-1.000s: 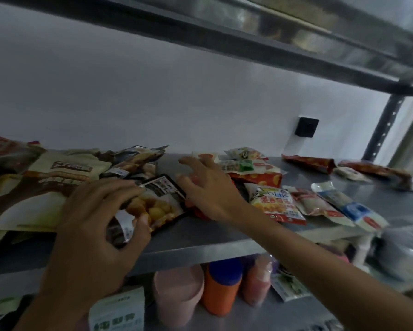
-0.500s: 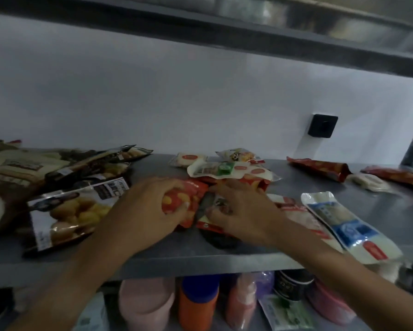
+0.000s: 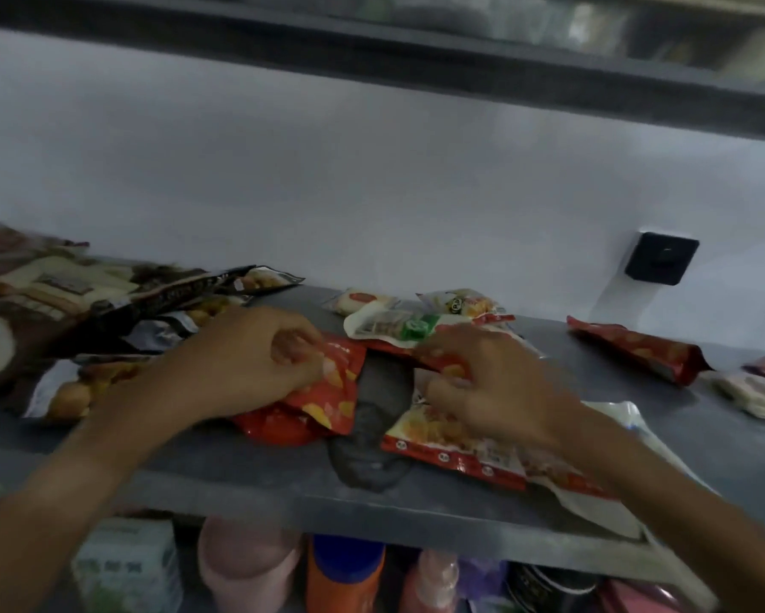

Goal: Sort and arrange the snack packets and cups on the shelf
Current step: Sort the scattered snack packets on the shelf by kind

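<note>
No legible text: motion blur throughout. Print present but unreadable on: white box (image 3: 126, 564) below the shelf (image 3: 248, 480) front edge, left (dark characters, blurred); red-and-white packet (image 3: 451, 435) at shelf front, centre-right (row of small round marks along its red band, not decipherable); small packet w/ red oval logo (image 3: 357, 299) at shelf back edge, centre; brown packet w/ pale label panel (image 3: 62, 283) at shelf left end. No numbers or signs readable.

I seem to be in a storeroom or small shop: a grey metal shelf (image 3: 416, 493) against a white wall (image 3: 372, 192), strewn with snack packets (image 3: 637, 347), cups (image 3: 248, 564) and bottles (image 3: 345, 572) below.
</note>
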